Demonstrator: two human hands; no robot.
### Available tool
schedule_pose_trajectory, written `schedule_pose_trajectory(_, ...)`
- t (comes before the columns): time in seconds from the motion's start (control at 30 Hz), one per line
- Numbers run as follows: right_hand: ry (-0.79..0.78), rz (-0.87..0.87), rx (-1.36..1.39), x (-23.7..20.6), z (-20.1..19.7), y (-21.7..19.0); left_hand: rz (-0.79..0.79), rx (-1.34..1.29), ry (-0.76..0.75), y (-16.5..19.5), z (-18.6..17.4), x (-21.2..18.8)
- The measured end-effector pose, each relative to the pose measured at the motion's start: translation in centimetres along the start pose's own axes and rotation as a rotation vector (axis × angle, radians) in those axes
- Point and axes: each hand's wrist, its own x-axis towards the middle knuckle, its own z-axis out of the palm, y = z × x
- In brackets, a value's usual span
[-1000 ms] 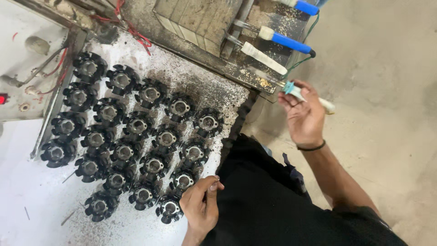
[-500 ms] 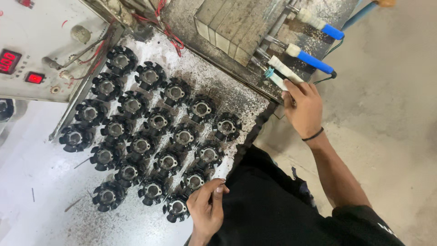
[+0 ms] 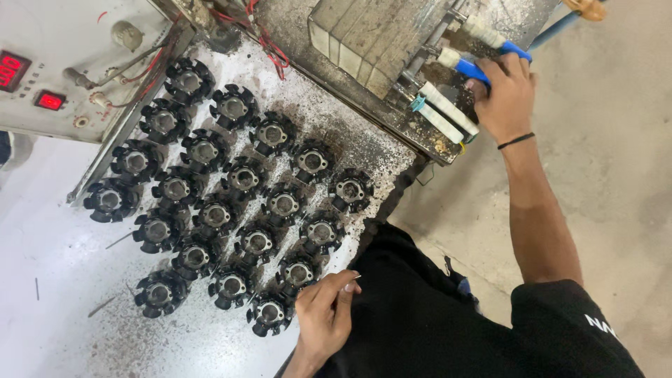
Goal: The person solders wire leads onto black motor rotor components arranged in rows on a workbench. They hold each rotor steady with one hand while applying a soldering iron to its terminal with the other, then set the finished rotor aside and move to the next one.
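Several black round toothed metal cores (image 3: 245, 210) lie in rows on a dusty white worktable (image 3: 56, 336). My left hand (image 3: 323, 315) rests at the table's near edge beside the closest core (image 3: 269, 313), fingers curled and pinching a thin metal pin. My right hand (image 3: 505, 94) reaches up to a grimy machine (image 3: 378, 42) and grips a blue-handled lever (image 3: 483, 66). A second white-handled lever (image 3: 448, 112) lies just left of that hand.
A grey control box (image 3: 63, 63) with red lit displays and a toggle stands at the upper left. Red wires (image 3: 269, 49) run behind the cores. Bare concrete floor (image 3: 616, 210) lies to the right. Loose pins lie on the table at the left.
My right hand has left the white-handled lever and moved up to grasp the blue-handled one. The view shifted, bringing the control box into sight. My left hand stays by the table edge.
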Motion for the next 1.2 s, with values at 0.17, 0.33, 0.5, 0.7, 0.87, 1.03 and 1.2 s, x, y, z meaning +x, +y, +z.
schedule_pose_trajectory(0.17,-0.036,0.016,0.013,-1.3,-1.7,0.5,-0.024,0.034,0.0,0.8,-0.3,0.3)
schedule_pose_trajectory(0.33,-0.042,0.101,0.049,-8.0,-9.6,-3.1,-0.096,-0.042,0.076,0.5,-0.4,1.3)
schedule_pose_trajectory(0.5,-0.148,0.183,0.388,-13.2,-11.9,-13.0,0.093,-0.244,-0.127,-1.1,1.5,3.2)
schedule_pose_trajectory(0.7,-0.168,-0.174,0.518,-14.0,-8.5,-23.0,-0.062,-0.389,0.036,-2.4,2.3,3.2)
schedule_pose_trajectory(0.87,-0.192,-0.747,0.816,-13.1,-6.9,-25.7,-0.063,-0.753,0.363,-4.0,-0.6,1.0)
schedule_pose_trajectory(1.03,-0.692,-0.15,1.565,-12.8,-4.2,-29.4,-0.065,-0.536,0.235,-2.6,-1.7,-2.7)
schedule_pose_trajectory(1.2,-1.149,0.279,1.839,-13.0,-4.1,-28.8,0.064,0.157,0.475,-2.4,-7.0,-9.3)
